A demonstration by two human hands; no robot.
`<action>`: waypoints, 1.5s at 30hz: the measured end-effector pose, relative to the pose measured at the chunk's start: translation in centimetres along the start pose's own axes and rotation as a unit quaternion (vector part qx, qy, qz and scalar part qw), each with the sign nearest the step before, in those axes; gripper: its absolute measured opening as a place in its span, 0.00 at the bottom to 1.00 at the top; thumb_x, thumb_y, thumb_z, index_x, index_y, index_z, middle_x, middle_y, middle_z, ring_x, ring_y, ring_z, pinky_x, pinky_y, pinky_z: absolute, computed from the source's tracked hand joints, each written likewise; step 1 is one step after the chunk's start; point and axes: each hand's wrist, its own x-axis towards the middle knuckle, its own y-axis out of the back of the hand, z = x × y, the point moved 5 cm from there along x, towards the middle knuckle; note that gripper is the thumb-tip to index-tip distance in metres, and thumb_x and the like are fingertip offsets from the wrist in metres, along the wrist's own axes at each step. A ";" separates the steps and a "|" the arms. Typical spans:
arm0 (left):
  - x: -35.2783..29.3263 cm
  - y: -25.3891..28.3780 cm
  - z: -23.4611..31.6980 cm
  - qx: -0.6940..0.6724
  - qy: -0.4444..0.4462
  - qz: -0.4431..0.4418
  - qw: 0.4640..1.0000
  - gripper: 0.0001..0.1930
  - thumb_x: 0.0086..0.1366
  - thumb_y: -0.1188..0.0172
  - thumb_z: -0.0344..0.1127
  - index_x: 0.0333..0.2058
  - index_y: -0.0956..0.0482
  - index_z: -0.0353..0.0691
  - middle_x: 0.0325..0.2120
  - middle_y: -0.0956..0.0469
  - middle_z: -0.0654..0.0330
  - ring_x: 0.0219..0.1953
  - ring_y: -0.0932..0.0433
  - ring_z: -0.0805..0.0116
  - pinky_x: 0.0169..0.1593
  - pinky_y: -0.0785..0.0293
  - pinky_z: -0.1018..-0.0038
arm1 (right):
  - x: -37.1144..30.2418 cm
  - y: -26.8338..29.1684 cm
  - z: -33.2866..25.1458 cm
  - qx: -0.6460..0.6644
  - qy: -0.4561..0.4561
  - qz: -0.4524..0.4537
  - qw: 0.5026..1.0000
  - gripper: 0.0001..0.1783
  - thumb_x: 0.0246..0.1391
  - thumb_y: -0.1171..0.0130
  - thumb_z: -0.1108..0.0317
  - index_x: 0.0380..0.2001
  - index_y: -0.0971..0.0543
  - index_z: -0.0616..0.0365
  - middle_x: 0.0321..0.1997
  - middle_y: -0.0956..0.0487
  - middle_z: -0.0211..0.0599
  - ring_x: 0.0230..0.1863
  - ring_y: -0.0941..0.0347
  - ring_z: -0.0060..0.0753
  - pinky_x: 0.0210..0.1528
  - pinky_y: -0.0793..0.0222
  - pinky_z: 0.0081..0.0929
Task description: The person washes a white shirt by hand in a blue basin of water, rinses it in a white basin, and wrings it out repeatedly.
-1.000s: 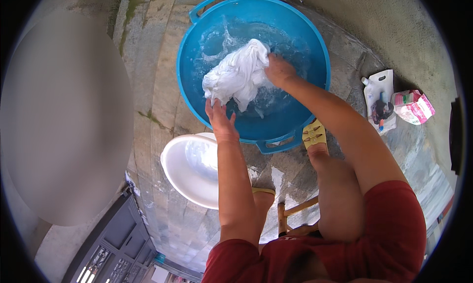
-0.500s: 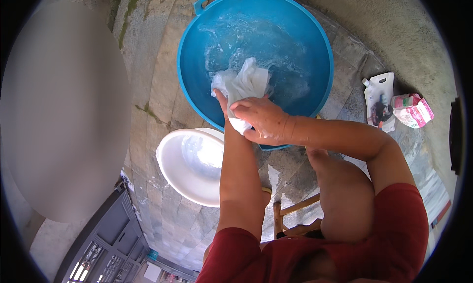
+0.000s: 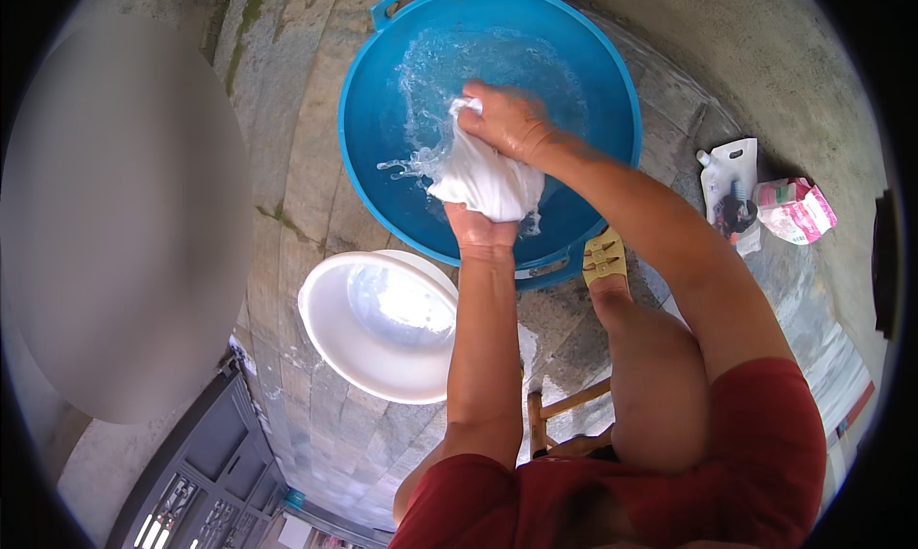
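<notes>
A wet white cloth [image 3: 490, 178] is stretched between my hands over the large blue basin [image 3: 349, 133]. My right hand [image 3: 509, 120] grips its far end, the fingers closed round a bunched corner. My left hand [image 3: 481, 228] holds the near part from below, at the basin's near side; its fingers are hidden under the fabric. Water [image 3: 421, 162] splashes beside the cloth, and the rest of the water in the basin is stirred and rippling.
A white basin [image 3: 320, 334] stands on the stone tiles left of my left forearm. At the right lie a white spouted pouch [image 3: 717, 181], a dark-bristled brush [image 3: 736, 212] and a pink-and-white packet [image 3: 796, 210]. A wooden stool [image 3: 537, 420] and my yellow sandal [image 3: 604, 254] are close by.
My right hand has moved away from me, drawing out the cloth's far end. My left hand has shifted nearer and to the right, under the cloth. Water now splashes at its left.
</notes>
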 end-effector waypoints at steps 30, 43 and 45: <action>0.9 5.2 4.0 0.017 0.158 -0.039 0.986 0.27 0.64 0.54 0.57 0.55 0.33 0.46 0.48 0.27 0.56 0.47 0.27 0.58 0.50 0.30 0.64 | -12.9 -1.8 -9.8 0.209 0.249 -0.171 0.930 0.13 0.40 0.40 0.75 0.30 0.32 0.57 0.28 0.27 0.40 0.30 0.27 0.45 0.30 0.33 0.36; 1.2 -1.5 -1.1 0.004 0.237 -0.190 0.953 0.25 0.64 0.55 0.52 0.51 0.31 0.39 0.48 0.28 0.55 0.51 0.29 0.58 0.54 0.32 0.62 | -4.2 -2.5 -3.1 0.047 0.160 -0.004 0.986 0.18 0.46 0.45 0.53 0.34 0.31 0.54 0.22 0.23 0.44 0.25 0.25 0.53 0.27 0.32 0.47; -0.5 0.3 0.5 0.154 0.061 -0.036 0.986 0.26 0.64 0.57 0.50 0.52 0.32 0.36 0.50 0.29 0.53 0.54 0.30 0.53 0.57 0.34 0.58 | -0.7 -0.5 1.7 0.002 0.059 0.035 0.998 0.19 0.47 0.47 0.51 0.34 0.29 0.54 0.26 0.22 0.45 0.28 0.25 0.53 0.32 0.30 0.46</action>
